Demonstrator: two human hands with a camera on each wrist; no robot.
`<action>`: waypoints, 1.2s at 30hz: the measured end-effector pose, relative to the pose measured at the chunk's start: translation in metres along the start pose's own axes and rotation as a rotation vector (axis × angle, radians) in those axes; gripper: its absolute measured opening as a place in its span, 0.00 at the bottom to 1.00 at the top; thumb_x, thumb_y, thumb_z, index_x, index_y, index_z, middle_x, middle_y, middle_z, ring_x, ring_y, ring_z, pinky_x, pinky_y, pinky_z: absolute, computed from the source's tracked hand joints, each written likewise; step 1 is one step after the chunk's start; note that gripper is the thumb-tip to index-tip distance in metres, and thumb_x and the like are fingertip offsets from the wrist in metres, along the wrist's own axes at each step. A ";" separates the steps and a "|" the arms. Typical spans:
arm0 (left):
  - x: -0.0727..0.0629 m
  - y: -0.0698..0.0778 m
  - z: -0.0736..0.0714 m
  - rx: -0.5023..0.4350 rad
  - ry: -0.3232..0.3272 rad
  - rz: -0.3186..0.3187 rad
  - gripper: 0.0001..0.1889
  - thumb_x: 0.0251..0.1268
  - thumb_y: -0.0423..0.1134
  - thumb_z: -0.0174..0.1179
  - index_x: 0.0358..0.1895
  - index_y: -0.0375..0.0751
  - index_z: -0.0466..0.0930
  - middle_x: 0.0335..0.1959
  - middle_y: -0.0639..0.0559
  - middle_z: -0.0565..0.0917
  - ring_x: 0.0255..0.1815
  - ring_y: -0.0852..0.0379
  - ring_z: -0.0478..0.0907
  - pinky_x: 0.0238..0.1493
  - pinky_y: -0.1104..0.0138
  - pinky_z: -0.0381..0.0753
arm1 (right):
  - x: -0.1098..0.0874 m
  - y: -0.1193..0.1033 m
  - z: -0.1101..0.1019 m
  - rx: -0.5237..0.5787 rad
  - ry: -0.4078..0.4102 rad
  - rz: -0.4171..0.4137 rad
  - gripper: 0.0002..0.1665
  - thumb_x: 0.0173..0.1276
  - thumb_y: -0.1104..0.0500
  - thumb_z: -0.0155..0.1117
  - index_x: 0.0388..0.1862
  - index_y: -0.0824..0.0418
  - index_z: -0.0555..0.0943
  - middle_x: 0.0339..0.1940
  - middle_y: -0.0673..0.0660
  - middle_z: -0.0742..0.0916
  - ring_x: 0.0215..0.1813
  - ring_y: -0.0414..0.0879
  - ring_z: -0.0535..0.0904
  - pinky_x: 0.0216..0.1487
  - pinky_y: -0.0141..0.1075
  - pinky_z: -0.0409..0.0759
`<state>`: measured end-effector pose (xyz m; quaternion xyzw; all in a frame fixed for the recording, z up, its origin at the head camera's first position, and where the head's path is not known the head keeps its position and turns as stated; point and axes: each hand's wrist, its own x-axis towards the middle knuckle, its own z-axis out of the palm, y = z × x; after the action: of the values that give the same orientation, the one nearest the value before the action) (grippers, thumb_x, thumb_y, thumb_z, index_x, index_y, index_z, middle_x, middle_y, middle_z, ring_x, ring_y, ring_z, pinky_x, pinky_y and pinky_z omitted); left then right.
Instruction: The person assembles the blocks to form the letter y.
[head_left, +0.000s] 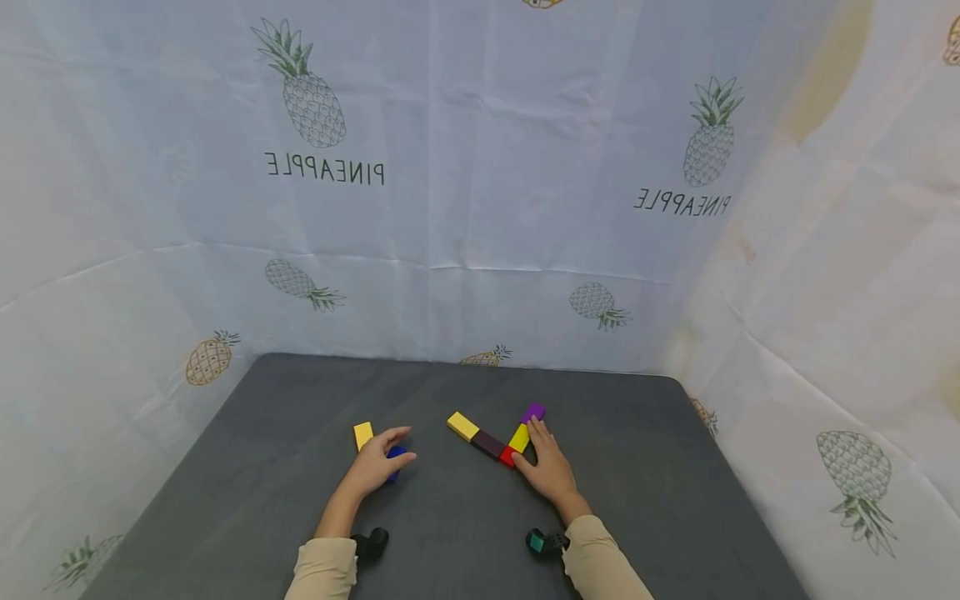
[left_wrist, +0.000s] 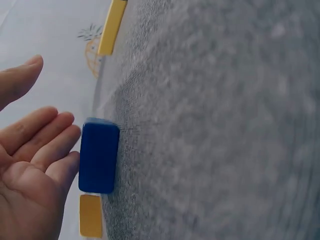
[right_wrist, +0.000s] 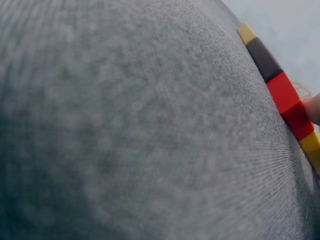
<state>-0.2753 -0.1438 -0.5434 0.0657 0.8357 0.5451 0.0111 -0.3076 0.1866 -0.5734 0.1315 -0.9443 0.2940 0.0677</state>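
My left hand [head_left: 372,465] is over a blue block [left_wrist: 99,157], its fingers extended and thumb held apart. The left wrist view has the fingertips right beside that block. A yellow block [head_left: 363,433] lies just past the hand, partly hidden by it. On the right, blocks form a V: a yellow block [head_left: 462,426], a dark brown block [head_left: 488,443] and a red block [head_left: 507,456] make one arm; another yellow block [head_left: 519,438] and a purple block [head_left: 533,412] make the other. My right hand [head_left: 551,472] touches this second arm with extended fingers, its thumb at the red block.
A dark grey cloth covers the table [head_left: 450,533]. Behind and beside it hangs a pale curtain [head_left: 487,208] printed with pineapples. Black wrist devices [head_left: 371,544] are strapped near both sleeves.
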 end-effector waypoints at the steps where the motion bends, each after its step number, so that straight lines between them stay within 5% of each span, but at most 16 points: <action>1: 0.000 -0.001 -0.001 0.004 0.007 -0.005 0.29 0.64 0.35 0.61 0.66 0.30 0.65 0.66 0.33 0.68 0.69 0.37 0.63 0.66 0.48 0.66 | 0.000 0.000 0.000 0.000 0.000 0.000 0.45 0.66 0.41 0.58 0.72 0.66 0.61 0.76 0.60 0.62 0.76 0.56 0.54 0.74 0.54 0.54; 9: -0.001 -0.007 -0.005 0.043 0.029 -0.043 0.30 0.61 0.35 0.63 0.66 0.29 0.66 0.67 0.32 0.67 0.69 0.37 0.62 0.67 0.49 0.64 | 0.000 0.003 0.000 -0.001 0.010 -0.011 0.45 0.66 0.41 0.58 0.72 0.66 0.61 0.75 0.60 0.62 0.76 0.56 0.55 0.73 0.53 0.54; 20: -0.007 -0.013 -0.021 0.005 -0.144 -0.058 0.34 0.61 0.37 0.64 0.68 0.26 0.61 0.69 0.28 0.62 0.71 0.34 0.57 0.66 0.46 0.63 | 0.000 0.003 0.001 -0.003 -0.007 0.002 0.45 0.65 0.40 0.59 0.73 0.64 0.60 0.76 0.59 0.61 0.76 0.57 0.54 0.73 0.55 0.54; 27: -0.009 -0.014 -0.033 -0.015 -0.279 -0.006 0.38 0.60 0.35 0.64 0.69 0.25 0.56 0.70 0.24 0.56 0.71 0.29 0.51 0.68 0.42 0.58 | 0.002 0.003 0.001 0.005 0.000 0.000 0.45 0.65 0.40 0.58 0.73 0.64 0.60 0.76 0.59 0.61 0.76 0.57 0.54 0.73 0.55 0.54; 36: -0.014 -0.014 -0.036 0.053 -0.314 0.025 0.38 0.58 0.33 0.65 0.69 0.25 0.58 0.70 0.25 0.56 0.71 0.28 0.50 0.68 0.42 0.56 | 0.000 0.004 0.001 0.017 -0.005 0.003 0.45 0.65 0.40 0.58 0.73 0.64 0.60 0.76 0.59 0.61 0.76 0.57 0.54 0.73 0.55 0.53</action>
<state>-0.2660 -0.1838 -0.5426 0.1608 0.8368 0.5062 0.1331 -0.3088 0.1888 -0.5764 0.1316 -0.9421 0.3019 0.0636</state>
